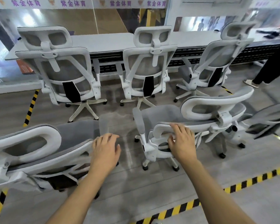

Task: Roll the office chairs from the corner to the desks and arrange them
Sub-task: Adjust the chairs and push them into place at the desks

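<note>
1. Behind the desk (103, 41) row, your left hand (105, 146) lies loose on the left chair (55, 135) without gripping it; a push could let the chair veer or slip away.
2. Your right hand (181, 139) curls over the right chair (217, 102) back rim. Its base is near the middle parked chair (145, 65), so castors may clash.
3. Steering both chairs together could swing one toward the bystander (268, 68).

Grey wood-grain floor (136, 183) crossed by yellow-and-black hazard tape (257, 177); behind, a glass partition (87, 21), perhaps reflecting ceiling lights, under a white banner (71, 3) with purple characters.
</note>
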The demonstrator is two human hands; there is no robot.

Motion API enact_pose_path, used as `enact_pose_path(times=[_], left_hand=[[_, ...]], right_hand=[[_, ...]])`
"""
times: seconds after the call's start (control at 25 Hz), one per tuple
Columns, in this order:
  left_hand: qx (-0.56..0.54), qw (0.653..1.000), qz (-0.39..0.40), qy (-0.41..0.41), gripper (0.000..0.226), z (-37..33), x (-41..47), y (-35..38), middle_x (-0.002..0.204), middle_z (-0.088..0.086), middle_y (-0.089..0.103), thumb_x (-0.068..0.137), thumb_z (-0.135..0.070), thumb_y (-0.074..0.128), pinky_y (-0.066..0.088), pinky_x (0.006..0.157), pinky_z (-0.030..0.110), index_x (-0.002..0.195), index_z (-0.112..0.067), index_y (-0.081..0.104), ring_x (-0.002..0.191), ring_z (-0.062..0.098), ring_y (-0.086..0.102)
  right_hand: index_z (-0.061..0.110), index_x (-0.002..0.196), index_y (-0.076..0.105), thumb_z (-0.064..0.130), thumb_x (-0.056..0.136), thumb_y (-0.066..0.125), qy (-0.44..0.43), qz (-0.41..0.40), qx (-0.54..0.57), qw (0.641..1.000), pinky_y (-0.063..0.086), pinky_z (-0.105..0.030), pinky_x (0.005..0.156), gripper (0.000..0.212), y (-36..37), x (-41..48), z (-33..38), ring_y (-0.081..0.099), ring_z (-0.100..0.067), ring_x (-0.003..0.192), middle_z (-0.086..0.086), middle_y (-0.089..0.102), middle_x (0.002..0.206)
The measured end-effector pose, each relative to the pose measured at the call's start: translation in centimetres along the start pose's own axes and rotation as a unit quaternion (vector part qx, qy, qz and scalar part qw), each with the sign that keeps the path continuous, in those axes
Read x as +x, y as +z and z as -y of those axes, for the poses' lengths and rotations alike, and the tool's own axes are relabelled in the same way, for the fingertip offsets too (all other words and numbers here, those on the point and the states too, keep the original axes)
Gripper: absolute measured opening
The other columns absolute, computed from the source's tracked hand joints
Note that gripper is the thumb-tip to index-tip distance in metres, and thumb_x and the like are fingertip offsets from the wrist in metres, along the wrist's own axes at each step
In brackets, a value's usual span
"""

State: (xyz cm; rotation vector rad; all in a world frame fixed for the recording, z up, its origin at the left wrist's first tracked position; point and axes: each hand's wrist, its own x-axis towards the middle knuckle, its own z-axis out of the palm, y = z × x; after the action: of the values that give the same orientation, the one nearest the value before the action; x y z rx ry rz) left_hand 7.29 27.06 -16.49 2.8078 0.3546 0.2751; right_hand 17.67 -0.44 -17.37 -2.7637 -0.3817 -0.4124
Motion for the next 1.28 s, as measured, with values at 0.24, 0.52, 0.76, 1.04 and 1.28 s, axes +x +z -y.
enact_pose_path(times=[0.24, 0.52, 0.76, 1.04, 1.28], left_hand=[[-0.06, 0.989, -0.003, 0.132, 0.023, -12.9, -0.2, 1.6, 0.114, -0.006, 0.059, 0.089, -0.025, 0.062, 0.042, 0.093, 0.039, 0.112, -0.026, 0.062, 0.106, 0.022, 0.054], [-0.112, 0.977, -0.006, 0.182, 0.023, -32.7, -1.0, 6.3, 0.112, -0.009, 0.06, 0.092, -0.032, 0.05, 0.043, 0.091, 0.038, 0.111, -0.028, 0.062, 0.101, 0.019, 0.053], [-0.118, 0.973, 0.009, 0.196, 0.026, -48.6, -1.1, 11.0, 0.109, -0.01, 0.061, 0.09, -0.034, 0.046, 0.043, 0.089, 0.033, 0.109, -0.028, 0.063, 0.101, 0.016, 0.053], [-0.095, 0.982, 0.022, 0.164, 0.024, -58.8, 5.9, 16.9, 0.115, -0.012, 0.057, 0.092, -0.035, 0.045, 0.042, 0.091, 0.035, 0.113, -0.031, 0.056, 0.103, 0.016, 0.052], [0.007, 0.998, 0.054, 0.043, 0.053, -65.0, 13.9, 21.3, 0.154, 0.001, 0.036, 0.094, -0.037, 0.046, 0.026, 0.115, 0.047, 0.145, -0.026, 0.037, 0.14, 0.028, 0.031]], right_hand=[[0.023, 0.135, 0.055, 0.022, 0.087, 0.062, 0.049, -0.031, 0.051, 0.997, 0.038, -0.038, 0.102, 0.049, -5.9, -3.0, -7.4, 0.054, -0.023, 0.117, 0.003, 0.062, 0.126], [0.027, 0.131, 0.058, 0.02, 0.089, 0.062, 0.073, -0.069, 0.066, 0.993, 0.039, -0.035, 0.098, 0.042, -13.8, -4.2, -24.7, 0.055, -0.019, 0.115, 0.007, 0.063, 0.123], [0.025, 0.13, 0.058, 0.02, 0.089, 0.063, 0.085, -0.047, 0.056, 0.994, 0.037, -0.032, 0.089, 0.042, -18.9, -2.7, -41.2, 0.055, -0.023, 0.111, 0.004, 0.062, 0.122], [0.021, 0.125, 0.061, 0.017, 0.086, 0.067, 0.061, -0.031, 0.053, 0.996, 0.044, -0.044, 0.089, 0.04, -18.9, 5.7, -54.3, 0.059, -0.03, 0.104, -0.001, 0.065, 0.117], [0.017, 0.127, 0.061, 0.018, 0.087, 0.067, 0.026, -0.011, 0.015, 0.999, 0.043, -0.047, 0.091, 0.041, -18.4, 14.4, -63.6, 0.057, -0.033, 0.108, -0.005, 0.064, 0.12]])
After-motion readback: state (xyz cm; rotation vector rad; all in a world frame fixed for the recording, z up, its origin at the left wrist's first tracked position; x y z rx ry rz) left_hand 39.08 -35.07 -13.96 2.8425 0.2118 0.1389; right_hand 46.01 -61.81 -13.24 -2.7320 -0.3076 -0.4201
